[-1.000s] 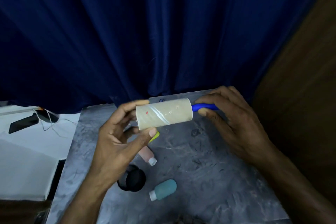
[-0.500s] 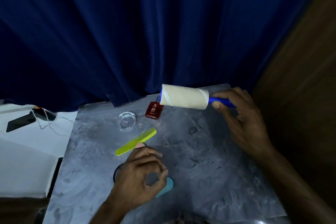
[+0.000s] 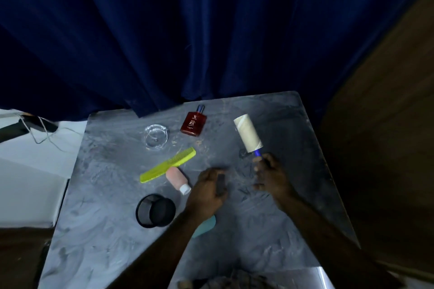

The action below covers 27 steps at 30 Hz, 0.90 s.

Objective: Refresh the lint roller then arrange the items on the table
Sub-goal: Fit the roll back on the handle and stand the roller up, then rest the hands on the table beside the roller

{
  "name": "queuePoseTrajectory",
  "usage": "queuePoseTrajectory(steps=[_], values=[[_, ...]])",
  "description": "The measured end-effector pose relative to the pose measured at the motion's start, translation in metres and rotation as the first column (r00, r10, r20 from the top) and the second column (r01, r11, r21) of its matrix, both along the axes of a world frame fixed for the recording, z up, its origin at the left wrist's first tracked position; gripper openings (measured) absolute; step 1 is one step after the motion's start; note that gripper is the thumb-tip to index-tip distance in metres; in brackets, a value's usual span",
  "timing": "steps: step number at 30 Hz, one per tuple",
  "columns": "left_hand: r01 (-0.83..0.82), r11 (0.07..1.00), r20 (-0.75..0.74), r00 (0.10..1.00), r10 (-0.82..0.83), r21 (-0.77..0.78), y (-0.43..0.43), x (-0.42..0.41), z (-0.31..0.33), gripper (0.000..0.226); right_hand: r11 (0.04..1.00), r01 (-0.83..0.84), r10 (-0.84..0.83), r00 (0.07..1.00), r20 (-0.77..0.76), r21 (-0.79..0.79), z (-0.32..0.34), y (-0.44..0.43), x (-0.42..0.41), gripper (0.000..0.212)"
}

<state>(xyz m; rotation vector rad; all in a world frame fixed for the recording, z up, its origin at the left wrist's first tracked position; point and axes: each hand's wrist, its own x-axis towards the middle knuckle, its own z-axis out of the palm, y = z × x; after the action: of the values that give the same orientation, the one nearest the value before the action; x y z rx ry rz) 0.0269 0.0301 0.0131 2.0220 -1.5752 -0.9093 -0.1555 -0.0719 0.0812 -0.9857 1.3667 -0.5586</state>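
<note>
The lint roller, a pale roll on a blue handle, lies tilted at the back right of the grey table, roll end pointing away from me. My right hand pinches the handle's near end. My left hand hovers mid-table, left of the right hand, fingers curled around a small dark grey piece; what the piece is I cannot tell. A yellow-green comb rests partly over a small pink bottle. A teal bottle is mostly hidden under my left forearm.
At the back stand a red perfume bottle and a clear glass dish. A black mesh cup lies on its side at front left. A blue curtain hangs right behind the table. A white surface with cables sits to the left.
My left hand let go of the roll and dropped to mid-table, curled on a small piece. My right hand swung the roller rightward and lowered it toward the table.
</note>
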Motion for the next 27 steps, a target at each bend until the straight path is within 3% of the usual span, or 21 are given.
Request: queuePoseTrajectory(steps=[3, 7, 10, 11, 13, 15, 18, 22, 27], values=[[0.054, 0.998, 0.231, 0.972, -0.05, -0.014, -0.021, 0.001, -0.017, 0.065, 0.974, 0.033, -0.04, 0.999, 0.03, 0.225, -0.028, -0.003, 0.02, 0.015], [-0.044, 0.997, 0.252, 0.966, 0.057, -0.058, -0.041, 0.007, -0.036, 0.08, 0.867, 0.097, -0.19, 0.972, 0.142, 0.489, -0.05, -0.017, 0.046, 0.033], [-0.04, 0.999, 0.361, 0.932, 0.026, 0.032, -0.049, 0.013, -0.053, 0.085, 0.91, 0.173, -0.183, 0.983, -0.009, 0.377, -0.063, -0.024, 0.06, 0.01], [-0.043, 0.998, 0.386, 0.922, 0.023, 0.043, -0.049, 0.014, -0.057, 0.085, 0.945, 0.105, -0.085, 0.993, -0.078, 0.309, -0.068, -0.027, 0.062, 0.007], [-0.05, 0.998, 0.415, 0.909, 0.031, 0.035, -0.047, 0.01, -0.063, 0.084, 0.97, -0.096, 0.148, 0.961, -0.232, 0.222, -0.079, -0.031, 0.061, 0.02], [-0.062, 0.998, 0.456, 0.888, 0.053, 0.006, -0.046, 0.005, -0.069, 0.081, 0.97, -0.21, 0.243, 0.862, -0.446, 0.121, -0.088, -0.031, 0.062, 0.037], [-0.092, 0.996, 0.471, 0.878, 0.086, -0.01, -0.049, 0.0, -0.072, 0.08, 0.892, -0.451, 0.326, 0.621, -0.713, 0.016, -0.093, -0.027, 0.065, 0.043], [-0.1, 0.995, 0.49, 0.866, 0.101, -0.029, -0.048, -0.003, -0.078, 0.077, 0.782, -0.621, 0.392, 0.418, -0.819, 0.057, -0.09, -0.026, 0.056, 0.046], [-0.092, 0.994, 0.504, 0.857, 0.108, -0.056, -0.046, -0.003, -0.084, 0.077, 0.762, -0.646, 0.38, 0.388, -0.84, 0.047, -0.091, -0.021, 0.053, 0.047]])
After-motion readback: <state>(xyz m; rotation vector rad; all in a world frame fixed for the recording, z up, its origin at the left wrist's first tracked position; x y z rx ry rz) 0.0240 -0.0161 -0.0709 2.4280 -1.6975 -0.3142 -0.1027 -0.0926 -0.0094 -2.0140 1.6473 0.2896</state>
